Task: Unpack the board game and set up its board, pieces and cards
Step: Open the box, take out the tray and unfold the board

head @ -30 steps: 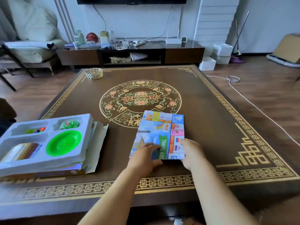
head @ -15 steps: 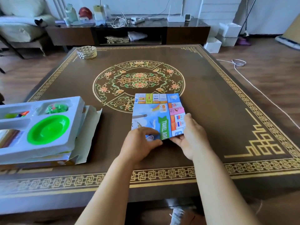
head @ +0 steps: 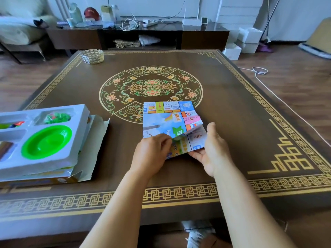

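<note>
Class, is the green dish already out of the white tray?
No. The green dish sits in a compartment of the white tray, left of both hands.

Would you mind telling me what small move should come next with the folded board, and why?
Probably spread the hands apart to open the fold: the left hand and right hand each pinch a near flap of the game board, which lies still folded on the table.

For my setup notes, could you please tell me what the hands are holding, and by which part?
Both hands hold the folded game board by its near edge: the left hand pinches the near-left flap, the right hand grips the near-right corner.
</note>
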The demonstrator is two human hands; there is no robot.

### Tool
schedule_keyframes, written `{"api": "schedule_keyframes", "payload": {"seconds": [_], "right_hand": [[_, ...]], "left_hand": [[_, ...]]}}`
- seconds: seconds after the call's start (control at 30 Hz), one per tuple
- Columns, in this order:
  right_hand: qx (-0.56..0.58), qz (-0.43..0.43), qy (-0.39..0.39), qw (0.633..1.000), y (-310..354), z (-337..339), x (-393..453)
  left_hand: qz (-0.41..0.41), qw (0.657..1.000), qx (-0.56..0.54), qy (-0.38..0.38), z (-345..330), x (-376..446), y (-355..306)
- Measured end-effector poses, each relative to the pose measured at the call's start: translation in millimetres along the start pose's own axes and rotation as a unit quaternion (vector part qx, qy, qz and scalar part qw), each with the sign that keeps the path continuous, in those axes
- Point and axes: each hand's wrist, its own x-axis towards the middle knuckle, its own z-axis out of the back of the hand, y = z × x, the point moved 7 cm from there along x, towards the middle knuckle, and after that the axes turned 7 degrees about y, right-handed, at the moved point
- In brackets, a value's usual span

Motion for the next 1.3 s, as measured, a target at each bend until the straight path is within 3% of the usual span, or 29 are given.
{"api": "schedule_keyframes", "payload": {"seconds": [0.17, 0.27, 0.4, 0.47, 0.5, 0.6, 0.73, 0.8, 0.9, 1.03, 1.17, 1.3], "right_hand": [[-0.042, 0.03, -0.036, 0.998, 0.7, 6.8, 5.0], [-0.068, 0.058, -0.088, 0.992, 3.9, 18.6, 6.5], [-0.065, 0.094, -0.167, 0.979, 9.6, 42.1, 5.0], [-0.237, 0.113, -0.221, 0.939, 16.5, 53.3, 4.6], [-0.363, 0.125, -0.231, 0.894, 21.4, 52.8, 3.8], [-0.601, 0.175, -0.159, 0.763, 25.1, 28.1, 2.8], [-0.713, 0.115, -0.004, 0.691, -6.7, -3.1, 6.2], [-0.745, 0.09, 0.019, 0.66, -15.3, -10.4, 1.5], [-0.779, 0.097, 0.032, 0.619, -14.1, -24.1, -16.3], [-0.778, 0.141, 0.117, 0.601, -22.5, -51.4, -41.9], [-0.713, 0.206, 0.11, 0.661, -15.9, -51.3, -39.1], [-0.734, 0.083, 0.107, 0.666, -29.8, -20.6, -20.0]], "left_hand": [[0.054, 0.977, -0.143, -0.149, 25.5, -0.1, 7.3], [0.099, 0.937, -0.228, -0.246, 41.5, -1.7, 21.6], [0.188, 0.878, -0.32, -0.301, 46.5, -4.0, 49.9], [0.214, 0.88, -0.32, -0.277, 43.6, -4.0, 57.1], [0.222, 0.89, -0.308, -0.253, 40.6, -3.7, 59.2], [0.243, 0.936, -0.171, -0.189, 35.1, -6.4, 58.3], [0.123, 0.989, 0.084, 0.003, 4.3, 1.7, 30.4], [0.058, 0.987, 0.117, 0.097, -20.8, 0.4, 17.3], [0.043, 0.979, 0.145, 0.137, -34.1, -0.5, 20.5], [0.084, 0.98, 0.157, 0.092, -15.8, 5.1, 43.7], [0.057, 0.982, 0.17, 0.052, 0.1, 2.7, 40.7], [-0.025, 0.971, 0.106, 0.211, -30.5, -12.2, 11.5]]}}
